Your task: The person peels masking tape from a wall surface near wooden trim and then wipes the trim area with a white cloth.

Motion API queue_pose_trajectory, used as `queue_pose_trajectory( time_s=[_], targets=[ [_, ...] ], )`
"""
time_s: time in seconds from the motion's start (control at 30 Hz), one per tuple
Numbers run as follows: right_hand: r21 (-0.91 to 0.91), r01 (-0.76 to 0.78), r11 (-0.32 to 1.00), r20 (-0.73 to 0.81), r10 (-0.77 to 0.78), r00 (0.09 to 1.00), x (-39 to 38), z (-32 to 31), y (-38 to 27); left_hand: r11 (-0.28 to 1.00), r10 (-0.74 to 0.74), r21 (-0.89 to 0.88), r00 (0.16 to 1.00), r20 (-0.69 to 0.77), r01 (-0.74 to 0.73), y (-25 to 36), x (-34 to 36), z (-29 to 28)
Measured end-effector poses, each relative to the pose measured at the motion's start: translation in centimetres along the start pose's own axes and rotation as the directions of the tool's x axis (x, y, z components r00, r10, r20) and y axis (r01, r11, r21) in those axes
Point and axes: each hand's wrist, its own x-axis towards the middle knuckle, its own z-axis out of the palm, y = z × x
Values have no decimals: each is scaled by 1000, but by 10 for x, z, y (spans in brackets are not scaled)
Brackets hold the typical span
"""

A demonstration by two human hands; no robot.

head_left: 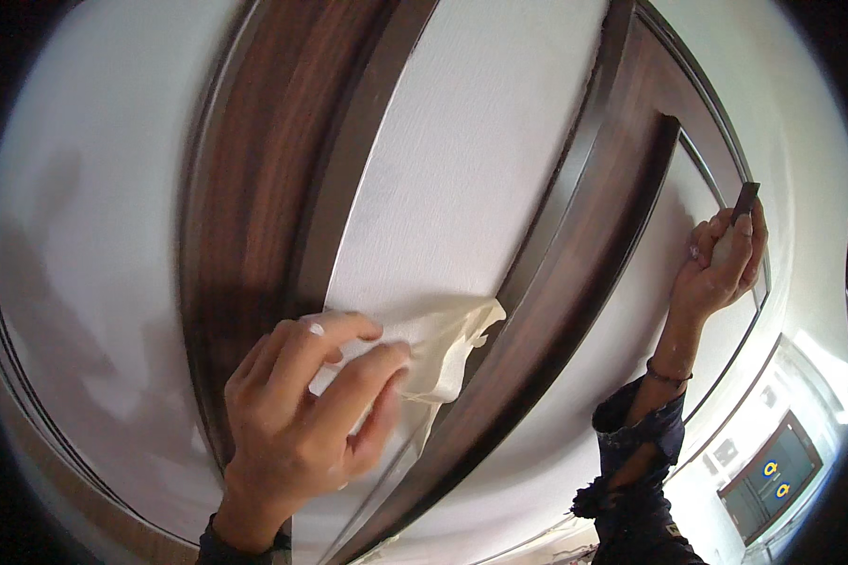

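Observation:
My left hand (301, 414) is at the lower middle, its fingers bent and apart, slightly blurred. Right beside its fingertips hangs a crumpled, cream-coloured strip that looks like masking tape (452, 353), partly loose from the surface. Whether the fingertips touch it, I cannot tell. A thin, pale sheet edge trails down below the strip. Farther right, my right hand (721, 259) is raised with its fingers closed round a small, dark, flat blade-like tool (745, 201). The tool's tip points up near the dark trim; its lower part is hidden in the fingers.
Dark brown wood-grain bands (264, 141) with raised edges curve past a textured white panel (481, 122). A second brown frame (631, 122) surrounds a white inset on the right. At the far lower right stands a grey door (773, 476) with two yellow-and-blue marks.

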Motion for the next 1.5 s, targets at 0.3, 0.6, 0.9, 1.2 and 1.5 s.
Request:
queue_pose_trajectory(
  time_s=[0.3, 0.6, 0.9, 1.2, 1.5],
  targets=[
    [80, -4, 997, -29, 6, 1000, 0, 0, 4, 958, 141, -248, 990, -24, -142, 22, 34, 44],
    [13, -13, 1000, -10, 14, 1000, -2, -7, 7, 942, -35, -335, 986, -161, -21, 15, 37, 61],
    [16, -44, 999, -84, 46, 995, 1, 2, 0, 966, -170, -216, 977, -128, 139, 6, 14, 25],
    [58, -5, 998, -16, 6, 1000, -1, 6, 6, 985, -170, -62, 940, -297, 159, -4, -38, -9],
    [43, -25, 999, -33, 27, 999, 9, 3, 0, 899, -432, -150, 889, -154, 411, 15, -126, -44]
  ],
)
